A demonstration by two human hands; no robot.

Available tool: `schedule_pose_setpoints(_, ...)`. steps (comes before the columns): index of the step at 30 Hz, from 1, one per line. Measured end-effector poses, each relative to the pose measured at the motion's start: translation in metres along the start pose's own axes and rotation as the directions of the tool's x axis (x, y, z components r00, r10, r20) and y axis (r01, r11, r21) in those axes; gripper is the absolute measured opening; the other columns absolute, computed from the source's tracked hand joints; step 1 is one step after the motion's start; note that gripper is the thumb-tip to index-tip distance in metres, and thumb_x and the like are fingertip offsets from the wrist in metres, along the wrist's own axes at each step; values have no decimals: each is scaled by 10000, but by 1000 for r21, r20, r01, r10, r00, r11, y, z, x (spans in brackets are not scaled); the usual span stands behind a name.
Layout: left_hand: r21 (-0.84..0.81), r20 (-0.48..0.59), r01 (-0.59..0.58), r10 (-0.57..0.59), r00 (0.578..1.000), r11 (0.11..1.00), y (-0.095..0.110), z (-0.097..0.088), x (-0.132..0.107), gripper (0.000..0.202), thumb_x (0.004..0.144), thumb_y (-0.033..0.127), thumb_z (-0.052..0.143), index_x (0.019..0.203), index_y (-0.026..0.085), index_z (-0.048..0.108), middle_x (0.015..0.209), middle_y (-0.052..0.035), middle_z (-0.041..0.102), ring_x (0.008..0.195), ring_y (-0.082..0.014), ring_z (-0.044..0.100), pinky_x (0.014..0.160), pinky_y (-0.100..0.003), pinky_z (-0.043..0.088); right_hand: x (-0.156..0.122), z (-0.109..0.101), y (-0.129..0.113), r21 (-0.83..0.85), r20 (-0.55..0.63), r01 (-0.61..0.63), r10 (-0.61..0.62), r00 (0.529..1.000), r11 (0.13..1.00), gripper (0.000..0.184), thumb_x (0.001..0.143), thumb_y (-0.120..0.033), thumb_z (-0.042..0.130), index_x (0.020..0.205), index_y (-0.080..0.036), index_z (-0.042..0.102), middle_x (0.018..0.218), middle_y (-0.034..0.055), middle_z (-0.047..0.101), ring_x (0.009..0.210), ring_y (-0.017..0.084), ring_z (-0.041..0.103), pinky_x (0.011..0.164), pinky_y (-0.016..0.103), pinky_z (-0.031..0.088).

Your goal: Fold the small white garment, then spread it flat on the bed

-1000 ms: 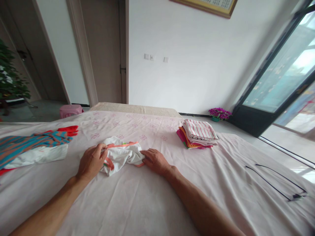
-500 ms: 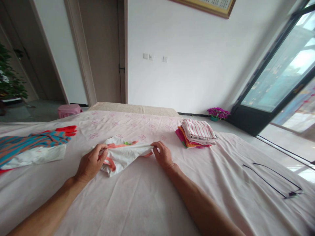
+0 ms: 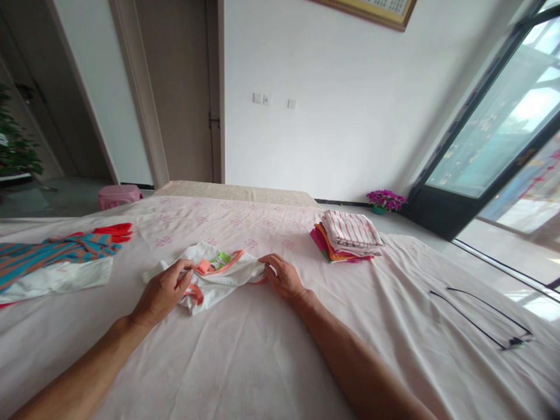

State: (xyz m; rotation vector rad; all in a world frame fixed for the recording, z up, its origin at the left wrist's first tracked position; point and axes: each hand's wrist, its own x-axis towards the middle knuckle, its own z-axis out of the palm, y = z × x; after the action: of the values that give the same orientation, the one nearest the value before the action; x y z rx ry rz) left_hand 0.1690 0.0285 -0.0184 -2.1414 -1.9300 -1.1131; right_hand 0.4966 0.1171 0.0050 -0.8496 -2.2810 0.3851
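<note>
A: We start at our hands. Our left hand [image 3: 164,291] is closed on the near-left end of the small white garment [image 3: 223,275], with thumb and fingers pinching its orange trim.

B: Our right hand [image 3: 284,277] pinches the opposite end, fingers closed over the hem. The garment lies on the bed [image 3: 262,361] between the two hands, on the pink sheet directly in front of us.

A: Why a grip at each end? We judge that it draws the cloth out lengthwise, so the bunched middle lies flatter against the sheet.

B: Outward, then. To our left a teal-and-orange striped garment [image 3: 52,252] is spread loosely over a white one [image 3: 61,277], well apart from the hands.

A: To the right and further back sits a folded stack [image 3: 350,236] with squared edges and a red-striped piece on top. We take it that folded pieces sit on one side and loose ones on the other so they don't mix.

B: A thin black cable [image 3: 481,318] lies on the sheet at the far right, apart from the clothes.

A: Any writing? The garment has a small green print by the orange trim, but we can't make out letters in it. The framed picture [image 3: 376,9] high on the wall shows rows of script, too small to read. We see no brand labels.
</note>
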Motion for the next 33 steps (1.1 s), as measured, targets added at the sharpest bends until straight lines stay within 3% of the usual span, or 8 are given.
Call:
schedule_pose_setpoints(6,-11,1,0,0,1000,1000,-1,1,0,252,939,415,430,1057,252,582,1043,-14,746,937,-185,712,839,-249,515,1,0,-3,-4,113,3,-2,994,1000,306,912,-149,483,1144,-237,662,1046,33,687,968,161,637,878,251,470)
schedule_pose_setpoints(18,1,72,-4,4,997,1000,-1,1,1,269,952,381,400,1081,256,600,1057,-7,739,932,-178,708,831,-241,507,1,3,1,-23,108,-14,16,994,1000,334,884,-112,493,1143,-235,666,1056,34,692,978,161,638,885,245,467)
schedule_pose_setpoints(33,-14,67,-13,14,998,1000,-2,4,1,263,942,358,396,1046,247,609,1016,-4,738,915,-171,701,805,-234,491,2,7,7,-1,81,13,-13,997,1000,333,860,-78,511,1112,-227,671,1020,33,697,936,160,642,841,240,469)
